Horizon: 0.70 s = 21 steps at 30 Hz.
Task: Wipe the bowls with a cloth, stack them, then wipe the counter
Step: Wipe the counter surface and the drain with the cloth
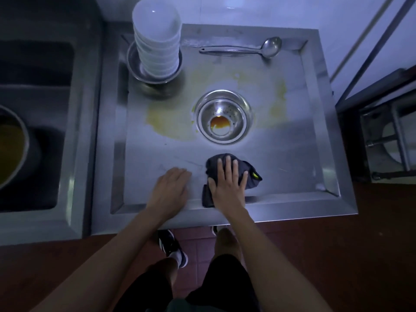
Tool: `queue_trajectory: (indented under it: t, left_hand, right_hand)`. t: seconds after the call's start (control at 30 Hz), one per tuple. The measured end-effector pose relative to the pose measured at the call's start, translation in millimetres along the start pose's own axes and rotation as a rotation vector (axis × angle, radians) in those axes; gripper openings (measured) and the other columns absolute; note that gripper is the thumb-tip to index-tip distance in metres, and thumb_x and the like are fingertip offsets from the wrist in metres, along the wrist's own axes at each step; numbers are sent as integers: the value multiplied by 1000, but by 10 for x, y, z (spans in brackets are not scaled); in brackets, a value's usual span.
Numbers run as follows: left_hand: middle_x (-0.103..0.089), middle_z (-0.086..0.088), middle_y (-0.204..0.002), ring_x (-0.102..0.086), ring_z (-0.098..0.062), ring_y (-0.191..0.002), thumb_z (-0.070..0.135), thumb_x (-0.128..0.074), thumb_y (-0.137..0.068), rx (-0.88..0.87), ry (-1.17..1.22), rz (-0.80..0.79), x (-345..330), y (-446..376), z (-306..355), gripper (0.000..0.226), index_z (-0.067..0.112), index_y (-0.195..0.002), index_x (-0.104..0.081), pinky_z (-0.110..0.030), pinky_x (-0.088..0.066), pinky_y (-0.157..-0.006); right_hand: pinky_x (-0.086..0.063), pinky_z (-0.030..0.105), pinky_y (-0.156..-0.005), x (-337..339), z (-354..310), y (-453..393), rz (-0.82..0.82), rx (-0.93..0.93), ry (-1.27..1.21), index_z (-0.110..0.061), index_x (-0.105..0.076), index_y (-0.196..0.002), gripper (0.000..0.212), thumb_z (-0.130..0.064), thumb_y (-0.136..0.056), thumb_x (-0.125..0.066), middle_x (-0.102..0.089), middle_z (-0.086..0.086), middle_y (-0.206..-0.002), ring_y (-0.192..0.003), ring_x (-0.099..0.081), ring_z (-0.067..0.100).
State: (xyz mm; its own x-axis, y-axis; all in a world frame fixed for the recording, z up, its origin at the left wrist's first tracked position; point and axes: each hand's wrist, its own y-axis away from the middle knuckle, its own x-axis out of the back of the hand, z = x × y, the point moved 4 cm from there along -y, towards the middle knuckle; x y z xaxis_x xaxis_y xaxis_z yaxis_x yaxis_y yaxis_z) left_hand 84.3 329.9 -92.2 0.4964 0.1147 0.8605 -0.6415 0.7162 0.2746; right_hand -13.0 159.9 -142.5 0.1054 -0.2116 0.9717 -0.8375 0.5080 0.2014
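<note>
Straight fingers (228,164) of the right hand (227,183) press flat on a dark crumpled cloth (231,176) at the steel counter's (292,154) near edge. Left hand (172,188) rests beside it, fingers relaxed. Smooth white bowls (157,41) stand stacked in a metal dish (135,70) far left; a ladle (243,49) lies behind a yellowish stain (168,124).

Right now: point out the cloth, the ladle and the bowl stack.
cloth (252,176), head view: bare dark fabric right of the pressing fingers.
ladle (234,50), head view: middle of its handle.
bowl stack (157,52), head view: side of the white stacked bowls.
</note>
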Motion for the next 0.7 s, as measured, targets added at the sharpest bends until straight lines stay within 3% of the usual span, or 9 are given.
queue_trajectory:
  t: [0.17, 0.3, 0.43, 0.7]
  left_hand:
    - [-40, -14, -160, -32, -34, -150, 16, -52, -99, -46, -12, -94, -149, -710, 599, 54, 6, -151, -44, -50, -33, -119]
    - [-49, -20, -152, -44, -40, -143, 16, -56, -92, -78, -111, -109, -244, -1302, 999, 53, 1, -143, -52, -57, -40, -113]
    - [-52, -20, -149, -47, -38, -140, 26, -39, -92, -89, -164, -120, -287, -1768, 1356, 57, 0, -141, -55, -59, -42, -111]
    - [-60, -15, -142, -55, -38, -134, 25, -42, -94, -81, -88, 57, -169, -2175, 1395, 52, 4, -137, -60, -54, -46, -108]
  right_hand:
    - [-11, 60, -121, 151, 726, -581, 56, -24, 29, -21, -19, -160, 63, -52, -106, -28, -16, 8, -167, -155, -11, 27]
    - [-11, 61, -121, 329, 1213, -1304, 87, -23, 23, -24, -19, -160, 63, -53, -105, -26, -18, 8, -167, -154, -13, 27]
    - [-11, 62, -121, 535, 1582, -2116, 97, 16, 26, -26, -22, -159, 63, -55, -103, -26, -19, 7, -167, -154, -15, 26]
    - [-1, 64, -120, 866, 1861, -3569, 50, 31, -16, -27, -13, -160, 65, -53, -102, -24, -7, 8, -168, -155, 0, 28]
